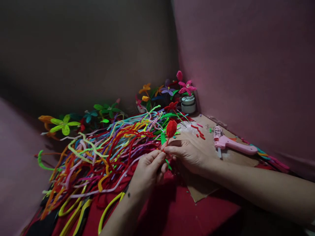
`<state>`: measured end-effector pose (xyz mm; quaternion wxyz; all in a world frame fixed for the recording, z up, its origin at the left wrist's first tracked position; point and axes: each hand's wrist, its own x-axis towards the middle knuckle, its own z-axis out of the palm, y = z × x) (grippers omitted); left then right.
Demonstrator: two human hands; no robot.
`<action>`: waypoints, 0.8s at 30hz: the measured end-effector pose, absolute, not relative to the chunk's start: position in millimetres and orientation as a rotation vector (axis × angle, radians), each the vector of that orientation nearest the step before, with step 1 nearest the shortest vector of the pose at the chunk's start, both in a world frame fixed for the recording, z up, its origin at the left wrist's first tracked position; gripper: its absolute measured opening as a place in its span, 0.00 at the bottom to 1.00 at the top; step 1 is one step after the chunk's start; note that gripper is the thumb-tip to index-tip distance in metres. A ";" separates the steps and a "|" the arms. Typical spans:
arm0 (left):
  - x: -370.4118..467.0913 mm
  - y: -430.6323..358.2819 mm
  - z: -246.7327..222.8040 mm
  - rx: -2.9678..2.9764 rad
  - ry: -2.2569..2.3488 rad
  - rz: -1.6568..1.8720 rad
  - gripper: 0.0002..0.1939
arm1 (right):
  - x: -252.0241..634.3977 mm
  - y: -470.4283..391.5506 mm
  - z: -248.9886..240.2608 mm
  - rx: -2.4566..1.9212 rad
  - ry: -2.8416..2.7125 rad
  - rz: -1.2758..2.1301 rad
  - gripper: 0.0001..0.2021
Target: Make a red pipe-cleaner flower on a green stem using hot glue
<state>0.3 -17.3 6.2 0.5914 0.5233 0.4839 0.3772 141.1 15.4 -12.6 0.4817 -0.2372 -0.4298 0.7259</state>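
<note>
A red pipe-cleaner flower (171, 128) with a rounded, tulip-like head stands upright between my two hands. A green leaf (163, 139) rises beside its stem, and a green end pokes out below my fingers. My left hand (152, 164) is closed, thumb and fingers pinching the lower stem. From the other side my right hand (188, 154) pinches the stem just under the red head. The fingertips of both hands nearly meet and hide that part of the stem. Close behind lies a large heap of colourful pipe cleaners (123, 141).
On the right, a pink glue gun (228, 144) rests on brown cardboard (200, 190). Finished flowers (64, 124) line the wall behind the heap, near a grey-white container (188, 105). Yellow-handled scissors (81, 213) lie at the front left on the red table (182, 216). Walls close in behind.
</note>
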 end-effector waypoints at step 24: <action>0.9 -19.5 -3.1 1.235 1.225 1.059 0.11 | 145.9 16.5 -17.8 -0.661 -1.248 1.728 0.06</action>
